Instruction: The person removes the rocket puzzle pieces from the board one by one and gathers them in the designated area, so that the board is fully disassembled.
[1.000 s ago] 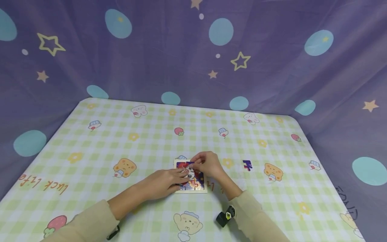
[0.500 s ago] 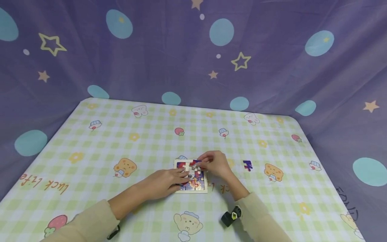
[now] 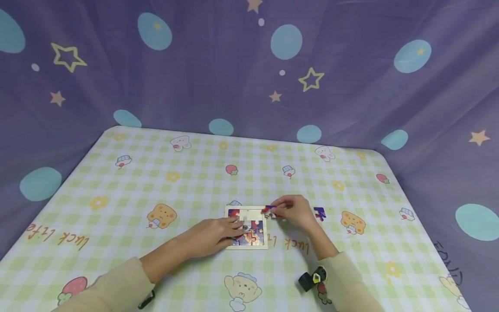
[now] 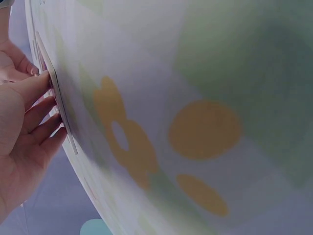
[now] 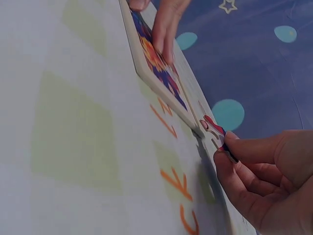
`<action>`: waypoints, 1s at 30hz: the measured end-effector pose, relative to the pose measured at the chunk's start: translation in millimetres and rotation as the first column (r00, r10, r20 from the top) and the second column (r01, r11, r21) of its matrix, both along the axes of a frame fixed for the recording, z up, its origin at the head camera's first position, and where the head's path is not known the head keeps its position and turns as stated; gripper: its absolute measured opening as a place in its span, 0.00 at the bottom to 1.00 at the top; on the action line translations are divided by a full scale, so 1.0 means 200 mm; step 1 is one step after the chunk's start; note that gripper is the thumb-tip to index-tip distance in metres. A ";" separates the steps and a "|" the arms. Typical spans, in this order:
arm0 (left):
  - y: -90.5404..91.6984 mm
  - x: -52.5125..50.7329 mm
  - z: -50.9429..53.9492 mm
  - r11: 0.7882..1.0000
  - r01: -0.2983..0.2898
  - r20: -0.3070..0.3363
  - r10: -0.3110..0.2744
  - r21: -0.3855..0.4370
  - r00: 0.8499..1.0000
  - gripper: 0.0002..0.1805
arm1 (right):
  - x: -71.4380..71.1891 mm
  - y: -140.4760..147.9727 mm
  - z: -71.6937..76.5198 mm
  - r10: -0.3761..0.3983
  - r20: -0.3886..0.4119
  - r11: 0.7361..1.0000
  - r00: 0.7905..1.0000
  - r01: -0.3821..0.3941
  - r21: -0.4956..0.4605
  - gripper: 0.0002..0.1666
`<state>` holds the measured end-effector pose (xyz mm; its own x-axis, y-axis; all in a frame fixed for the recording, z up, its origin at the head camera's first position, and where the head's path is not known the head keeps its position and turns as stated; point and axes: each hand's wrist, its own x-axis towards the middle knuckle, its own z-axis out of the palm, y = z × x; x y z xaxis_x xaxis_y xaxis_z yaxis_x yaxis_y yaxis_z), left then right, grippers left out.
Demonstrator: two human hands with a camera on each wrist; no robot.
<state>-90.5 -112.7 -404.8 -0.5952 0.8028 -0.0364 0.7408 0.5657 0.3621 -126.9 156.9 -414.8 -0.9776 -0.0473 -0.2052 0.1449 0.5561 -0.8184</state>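
Note:
A small square jigsaw puzzle in a pale frame (image 3: pixel 266 238) lies on the table, with a bare strip showing at its upper right. My left hand (image 3: pixel 208 237) rests on its left side, fingers extended over the pieces and covering part of the picture. Just past the frame's upper right corner, my right hand (image 3: pixel 295 211) pinches a red, white and purple puzzle piece (image 3: pixel 269 210) between thumb and fingers. In the right wrist view that puzzle piece (image 5: pixel 215 131) is held tilted beside the frame. Another purple puzzle piece (image 3: pixel 319 213) lies on the table, to the right of the right hand.
A green-and-white checked cloth (image 3: pixel 202 173) with printed cartoons covers the table. A purple curtain (image 3: pixel 241 78) hangs behind and around it. A black device (image 3: pixel 312 278) is at the right wrist.
My right hand has drawn the puzzle piece up out of the frame and rightward, baring the frame's upper right. The left hand has stayed on the puzzle.

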 end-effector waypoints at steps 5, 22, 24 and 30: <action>0.00 0.00 0.00 1.000 -0.009 0.000 0.009 -0.005 1.000 0.20 | 0.00 0.07 0.00 0.000 -0.008 1.000 1.000 0.000 0.009 0.09; 0.00 0.00 0.00 1.000 -0.002 -0.009 0.002 -0.002 1.000 0.21 | 0.00 0.25 0.04 0.056 -0.115 0.962 0.992 -0.023 0.272 0.06; 0.00 0.00 0.00 1.000 -0.002 -0.009 0.002 0.002 1.000 0.21 | 0.00 0.27 0.04 0.064 -0.126 0.955 0.990 -0.024 0.297 0.06; 0.00 0.00 0.00 1.000 -0.002 -0.011 0.002 0.002 1.000 0.21 | -0.01 0.31 0.04 0.064 -0.127 0.947 0.990 -0.021 0.320 0.05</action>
